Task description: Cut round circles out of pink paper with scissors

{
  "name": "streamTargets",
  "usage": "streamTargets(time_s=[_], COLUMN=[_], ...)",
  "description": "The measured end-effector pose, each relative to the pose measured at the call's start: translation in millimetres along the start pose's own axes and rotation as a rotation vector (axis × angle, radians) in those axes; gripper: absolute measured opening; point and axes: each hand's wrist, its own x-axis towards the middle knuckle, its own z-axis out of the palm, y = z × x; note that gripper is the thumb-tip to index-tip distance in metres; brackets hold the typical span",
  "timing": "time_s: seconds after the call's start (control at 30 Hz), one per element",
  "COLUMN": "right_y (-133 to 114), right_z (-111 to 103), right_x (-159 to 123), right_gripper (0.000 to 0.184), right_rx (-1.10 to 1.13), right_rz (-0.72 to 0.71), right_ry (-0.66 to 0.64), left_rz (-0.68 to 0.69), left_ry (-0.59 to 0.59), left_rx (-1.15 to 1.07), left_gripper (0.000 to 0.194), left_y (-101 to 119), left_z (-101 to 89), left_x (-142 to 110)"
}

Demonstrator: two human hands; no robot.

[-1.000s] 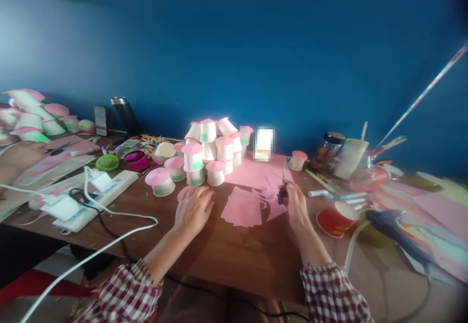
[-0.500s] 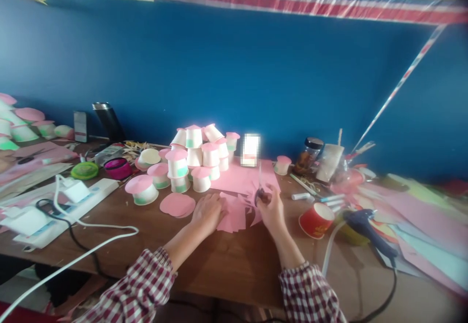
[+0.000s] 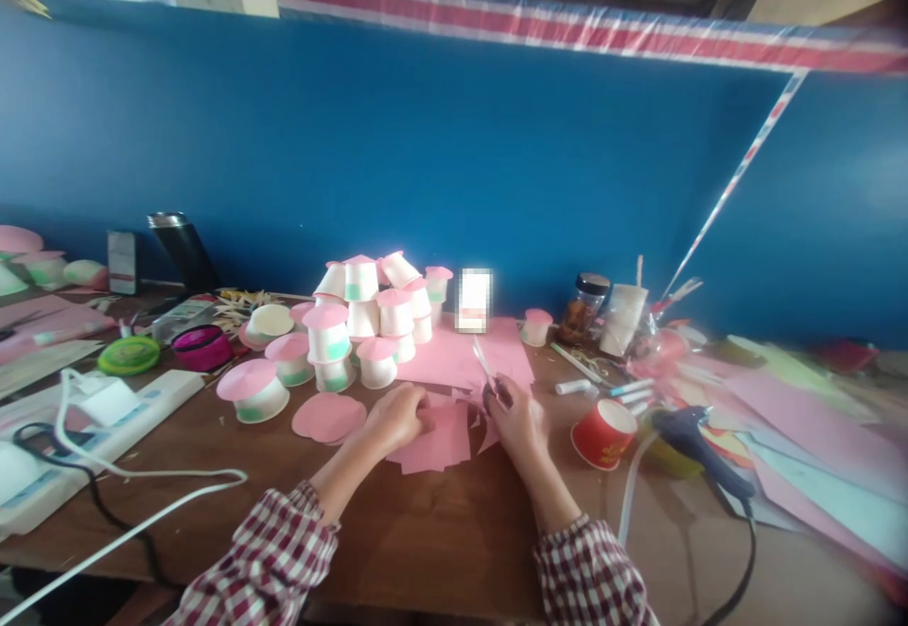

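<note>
My right hand (image 3: 523, 425) is closed round the handles of a pair of scissors (image 3: 482, 356), whose blades point away from me. Just beside the scissors lie pink paper scraps (image 3: 488, 433). My left hand (image 3: 398, 421) has its fingers bent and pressed together at the edge of some pink paper pieces (image 3: 444, 437); its fingertips are partly hidden. Left of that hand, round pink paper discs (image 3: 328, 418) overlap on the table. A larger pink sheet (image 3: 454, 352) lies flat behind both hands.
Paper cups with pink tops (image 3: 327, 333) are stacked behind my left hand. To the right stand a red paper cup (image 3: 602, 435) and a glue gun (image 3: 699, 444) with its cord. A power strip (image 3: 163, 402) with white cables lies left. A lit phone (image 3: 474, 300) stands behind.
The view has shifted slightly, so most things sit farther left. The scissors now tilt leftward. My left hand has lifted from lying flatter into a pinch at the paper's edge.
</note>
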Motion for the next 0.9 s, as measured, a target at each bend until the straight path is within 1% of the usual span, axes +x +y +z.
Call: streamTargets(time_s=[0.07,0.1,0.17,0.2,0.3,0.33,0.4,0.47,0.53,0.63,0.73,0.8,0.9], right_y=[2.4,4.0,7.8,9.7,13.1,13.2,12.5,11.5,11.6,14.5,18.0,18.9,16.4], right_z=[1.1,2.1,5.0,6.8,12.4,13.8,15.5,16.2,16.9,19.6,23.9,26.5,28.2], right_x=[2.9,4.4,7.2,8.4,10.5,10.7,10.6,10.2,10.0,10.6,11.4,11.7,12.8], right_gripper=[0.036,0.035,0.035,0.037,0.042,0.043,0.044,0.044,0.044,0.042,0.041,0.039,0.038], right_rx=[0.050,0.094,0.209,0.267,0.391,0.406,0.402,0.382,0.361,0.344,0.353,0.351,0.400], right_rz=[0.016,0.022,0.034,0.042,0.061,0.060,0.051,0.042,0.037,0.023,0.009,0.006,0.005], right_ry=[0.021,0.035,0.075,0.087,0.083,0.076,0.064,0.049,0.041,0.057,0.057,0.058,0.066], left_rz=[0.028,0.064,0.148,0.168,0.126,0.118,0.133,0.151,0.159,0.209,0.316,0.357,0.367], left_ry=[0.004,0.015,0.047,0.056,0.094,0.094,0.033,-0.026,-0.045,-0.009,0.068,0.096,0.103], left_rx=[-0.073,-0.130,-0.204,-0.204,-0.134,-0.118,-0.123,-0.151,-0.166,-0.190,-0.286,-0.354,-0.491], left_gripper=[0.016,0.017,0.023,0.026,0.027,0.026,0.026,0.028,0.032,0.040,0.040,0.038,0.025], left_y=[4.5,7.3,13.0,15.4,18.9,19.0,18.2,16.6,14.3,9.7,4.9,2.9,2.7], left_z=[-2.7,-4.2,-6.4,-6.7,-4.4,-3.0,-0.2,2.2,4.3,8.3,12.2,13.2,11.3], left_x=[0.7,1.7,5.1,7.3,14.0,15.8,18.4,19.7,20.1,20.6,21.6,22.1,20.9])
